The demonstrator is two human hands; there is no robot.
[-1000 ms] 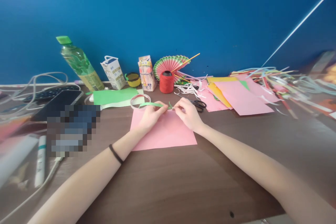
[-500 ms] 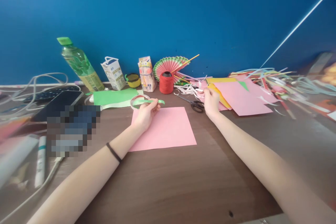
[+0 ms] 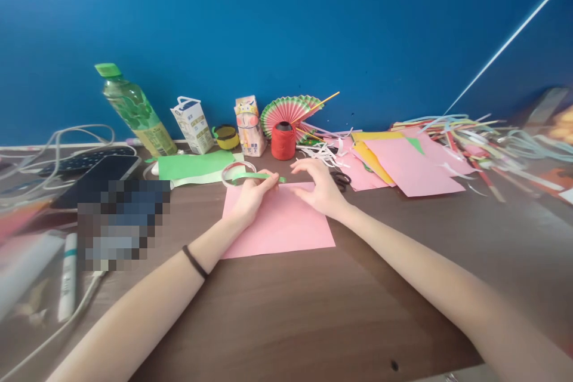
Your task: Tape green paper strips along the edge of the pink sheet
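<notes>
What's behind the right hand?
Just beyond the right hand, white strips and the black handles of the scissors show in part. The hand covers the scissors' blades and the far right corner of the pink sheet.

Along the table's (image 3: 277, 316) back edge stand one bottle (image 3: 139, 112), two cartons (image 3: 194, 126), one spool (image 3: 283, 143). Two hands (image 3: 320, 191) are nearer the front edge.

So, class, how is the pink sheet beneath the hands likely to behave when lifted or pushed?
The pink sheet looks thin and flat, so it is probably light and might droop if lifted by one corner. The table looks smooth, so a push could slide it, unless the left hand, over its left part, presses on it.
</notes>
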